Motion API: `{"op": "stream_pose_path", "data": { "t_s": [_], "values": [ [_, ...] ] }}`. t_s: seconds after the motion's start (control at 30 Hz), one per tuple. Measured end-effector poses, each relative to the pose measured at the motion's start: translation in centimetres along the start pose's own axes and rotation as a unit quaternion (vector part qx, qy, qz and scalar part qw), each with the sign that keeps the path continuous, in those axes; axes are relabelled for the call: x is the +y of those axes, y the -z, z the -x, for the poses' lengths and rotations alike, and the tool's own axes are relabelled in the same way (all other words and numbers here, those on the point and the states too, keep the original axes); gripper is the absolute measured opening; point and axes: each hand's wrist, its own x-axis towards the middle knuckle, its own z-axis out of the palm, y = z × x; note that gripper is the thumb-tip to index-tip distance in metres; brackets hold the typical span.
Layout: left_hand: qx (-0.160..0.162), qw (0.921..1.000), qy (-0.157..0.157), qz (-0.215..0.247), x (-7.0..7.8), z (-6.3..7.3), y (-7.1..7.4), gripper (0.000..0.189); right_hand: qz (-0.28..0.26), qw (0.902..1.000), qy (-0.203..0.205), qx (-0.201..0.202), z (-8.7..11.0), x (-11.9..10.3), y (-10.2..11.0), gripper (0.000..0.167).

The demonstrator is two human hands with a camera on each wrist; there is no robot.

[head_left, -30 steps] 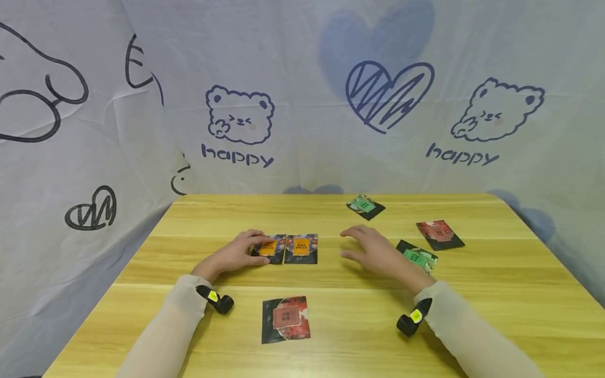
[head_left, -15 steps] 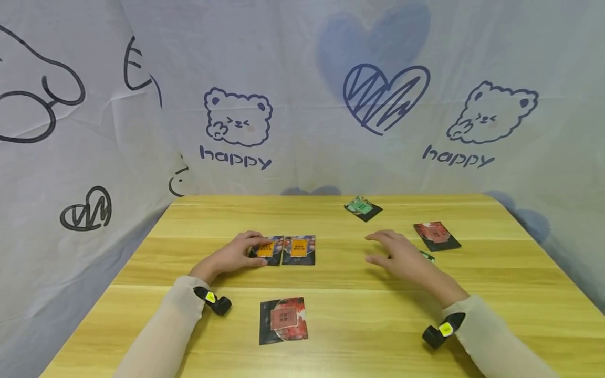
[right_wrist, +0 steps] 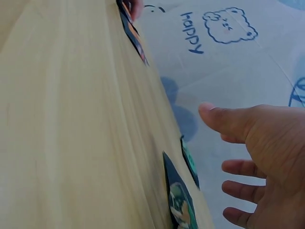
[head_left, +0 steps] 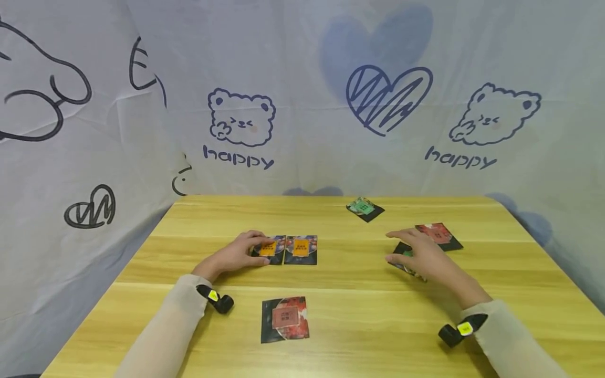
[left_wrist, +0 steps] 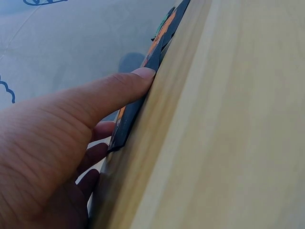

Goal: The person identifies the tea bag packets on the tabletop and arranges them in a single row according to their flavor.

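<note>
My left hand rests on a small flat packet with an orange label at the table's left-middle. In the left wrist view its thumb presses on the packet's dark edge. A matching orange-labelled packet lies right beside it, edges almost meeting. Over on the right, my right hand hovers with fingers spread above a green-labelled packet, which it partly covers. The right wrist view shows nothing in its grasp. Just behind that hand lies a red-labelled packet, partly hidden.
A second red-labelled packet lies near the front of the wooden table. Another green-labelled packet sits close to the back edge. Behind the table hangs a pale cloth with drawings.
My right hand has moved rightward, away from the orange-labelled packets, to above the green-labelled packet. The left hand has stayed on its packet.
</note>
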Motion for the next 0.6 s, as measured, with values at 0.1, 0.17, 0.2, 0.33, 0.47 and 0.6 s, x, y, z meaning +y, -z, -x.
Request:
{"op": "stream_pose_path", "data": {
  "t_s": [0.1, 0.17, 0.2, 0.33, 0.47, 0.6],
  "values": [
    [0.0, 1.0, -0.001, -0.002, 0.1, 0.0, 0.0, 0.063, 0.003, 1.0, -0.003, -0.007, 0.3, 0.5, 0.4, 0.063],
    [0.001, 1.0, -0.002, -0.004, 0.2, -0.1, 0.1, 0.063, 0.003, 0.9999, -0.005, -0.013, 0.5, 0.7, 0.6, 0.063],
    [0.002, 1.0, -0.004, -0.005, 0.2, -0.2, 0.1, 0.063, 0.004, 0.9998, -0.007, -0.016, 0.5, 0.8, 0.7, 0.062],
    [0.001, 0.9999, -0.01, -0.003, 0.3, -0.3, 0.1, 0.062, 0.012, 0.9996, -0.016, -0.021, 0.6, 1.1, 1.1, 0.057],
    [0.0, 0.9999, -0.007, -0.007, 0.1, -0.1, 0.0, 0.062, 0.021, 0.9986, -0.031, -0.038, 0.5, 1.5, 1.3, 0.055],
    [0.007, 0.9999, -0.005, -0.006, 0.1, -0.1, 0.0, 0.062, 0.01, 0.9965, -0.044, -0.071, 0.4, 1.8, 1.5, 0.057]
  ]
}}
